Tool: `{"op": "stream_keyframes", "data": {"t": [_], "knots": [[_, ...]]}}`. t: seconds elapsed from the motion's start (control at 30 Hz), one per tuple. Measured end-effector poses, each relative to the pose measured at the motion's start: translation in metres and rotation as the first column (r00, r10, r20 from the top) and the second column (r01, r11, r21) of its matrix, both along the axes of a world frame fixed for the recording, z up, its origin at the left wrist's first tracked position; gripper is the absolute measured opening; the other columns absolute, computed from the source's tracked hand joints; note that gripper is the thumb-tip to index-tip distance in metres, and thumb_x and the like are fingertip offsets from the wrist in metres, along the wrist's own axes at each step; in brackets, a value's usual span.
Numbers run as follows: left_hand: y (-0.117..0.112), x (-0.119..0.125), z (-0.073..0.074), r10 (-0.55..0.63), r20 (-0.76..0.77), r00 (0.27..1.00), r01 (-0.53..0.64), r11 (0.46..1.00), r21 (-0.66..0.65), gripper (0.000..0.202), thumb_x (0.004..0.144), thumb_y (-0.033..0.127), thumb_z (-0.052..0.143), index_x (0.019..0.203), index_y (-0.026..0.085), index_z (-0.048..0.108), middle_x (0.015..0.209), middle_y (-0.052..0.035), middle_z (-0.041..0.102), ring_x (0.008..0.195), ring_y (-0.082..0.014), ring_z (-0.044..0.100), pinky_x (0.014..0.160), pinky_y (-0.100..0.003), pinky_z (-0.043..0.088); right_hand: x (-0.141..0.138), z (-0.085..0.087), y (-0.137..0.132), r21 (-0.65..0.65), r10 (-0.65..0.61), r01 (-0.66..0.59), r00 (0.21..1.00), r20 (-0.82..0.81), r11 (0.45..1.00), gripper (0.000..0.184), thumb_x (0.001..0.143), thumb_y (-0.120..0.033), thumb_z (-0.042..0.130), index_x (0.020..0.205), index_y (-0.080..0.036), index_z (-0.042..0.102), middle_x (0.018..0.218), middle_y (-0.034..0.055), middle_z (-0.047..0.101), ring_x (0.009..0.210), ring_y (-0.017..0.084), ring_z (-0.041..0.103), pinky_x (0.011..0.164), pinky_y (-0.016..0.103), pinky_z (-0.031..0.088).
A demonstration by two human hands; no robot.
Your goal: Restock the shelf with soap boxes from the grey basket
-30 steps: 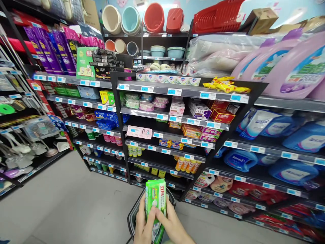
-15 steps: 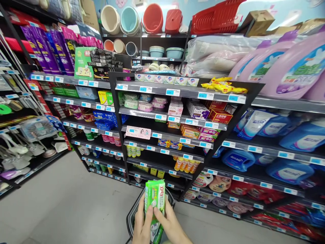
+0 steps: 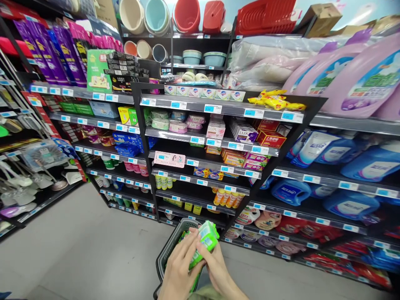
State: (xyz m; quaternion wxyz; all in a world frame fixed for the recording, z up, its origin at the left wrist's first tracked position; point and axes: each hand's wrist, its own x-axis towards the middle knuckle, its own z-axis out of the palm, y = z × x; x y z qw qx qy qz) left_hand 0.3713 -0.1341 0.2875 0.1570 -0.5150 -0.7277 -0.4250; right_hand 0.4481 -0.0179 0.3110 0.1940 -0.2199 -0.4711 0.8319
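A green-and-white wrapped pack of soap bars (image 3: pixel 208 236) is between my two hands, tilted with its top toward the right. My left hand (image 3: pixel 181 259) wraps over its left side, fingers lying across the wrapper. From the right and below, my right hand (image 3: pixel 215 266) grips it, thumb on the front. Beneath the hands is a dark grey shopping basket (image 3: pixel 163 255), with more green packaging partly visible inside. My hands hide much of the pack and of the basket's contents.
Ahead stands a shelf unit with boxed soaps (image 3: pixel 215 128), orange bottles (image 3: pixel 225 197) and a pink sign (image 3: pixel 169 158). Blue detergent jugs (image 3: pixel 290 191) fill shelves at right. Purple spray cans (image 3: pixel 46 54) stand at upper left. Grey floor (image 3: pixel 103 246) lies around the basket.
The pack has turned from upright to tilted rightward, showing a different face. My left hand has shifted up and across it. More of the basket shows at left; the view has moved slightly.
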Motion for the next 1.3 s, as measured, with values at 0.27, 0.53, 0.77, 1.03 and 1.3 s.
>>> {"op": "stream_keyframes", "data": {"t": [0.27,0.53,0.77,1.03,1.3], "knots": [[-0.003,0.002,0.022,-0.040,0.037,0.998,0.032,0.977,0.211,0.038,0.096,0.005,0.061,0.130,0.021,0.064,0.127,-0.0102,0.069,0.124,-0.0237,0.062,0.099,-0.036,0.060,0.000,0.006,0.005,-0.306,-0.061,0.035,0.995,-0.077,0.951,0.062,0.074,-0.075,0.076,0.104,-0.021,0.077,0.115,0.0103,0.077,0.121,0.036,0.065,0.104,0.049,0.053],[-0.006,-0.002,0.013,-0.072,0.057,0.996,0.065,0.991,0.120,0.050,0.098,-0.001,0.050,0.141,0.022,0.058,0.134,-0.0104,0.065,0.130,-0.0227,0.057,0.104,-0.036,0.057,0.001,0.002,0.006,-0.195,-0.057,0.038,0.994,-0.092,0.980,0.065,0.075,-0.067,0.079,0.121,-0.022,0.070,0.120,0.0121,0.074,0.120,0.037,0.066,0.103,0.053,0.054],[-0.008,-0.002,0.001,-0.139,0.077,0.987,0.133,0.987,0.086,0.066,0.099,-0.003,0.038,0.158,0.026,0.040,0.156,-0.0127,0.047,0.146,-0.0255,0.043,0.112,-0.042,0.052,0.005,-0.014,0.008,0.100,0.029,0.000,0.955,-0.296,0.995,0.081,0.081,-0.045,0.084,0.150,-0.034,0.045,0.143,0.0115,0.062,0.130,0.033,0.061,0.111,0.052,0.049],[-0.008,0.021,0.005,-0.164,0.669,0.725,-0.014,0.967,0.252,0.059,0.105,0.041,0.052,0.160,0.033,0.035,0.168,-0.0092,0.030,0.151,-0.0333,0.036,0.118,-0.046,0.045,0.006,-0.001,0.003,0.402,0.171,-0.042,0.941,-0.292,0.915,0.085,0.084,-0.039,0.082,0.156,-0.030,0.038,0.149,0.0126,0.057,0.135,0.032,0.058,0.113,0.046,0.050],[-0.009,0.016,-0.005,-0.240,0.866,0.439,0.003,0.964,0.266,0.076,0.099,0.054,0.060,0.161,0.017,0.036,0.163,-0.0153,0.041,0.150,-0.0335,0.040,0.122,-0.041,0.041,0.006,-0.038,0.003,0.412,0.069,0.042,0.966,-0.249,0.910,0.114,0.069,-0.041,0.096,0.162,-0.032,0.031,0.160,0.0095,0.046,0.145,0.030,0.049,0.119,0.042,0.044]]}}
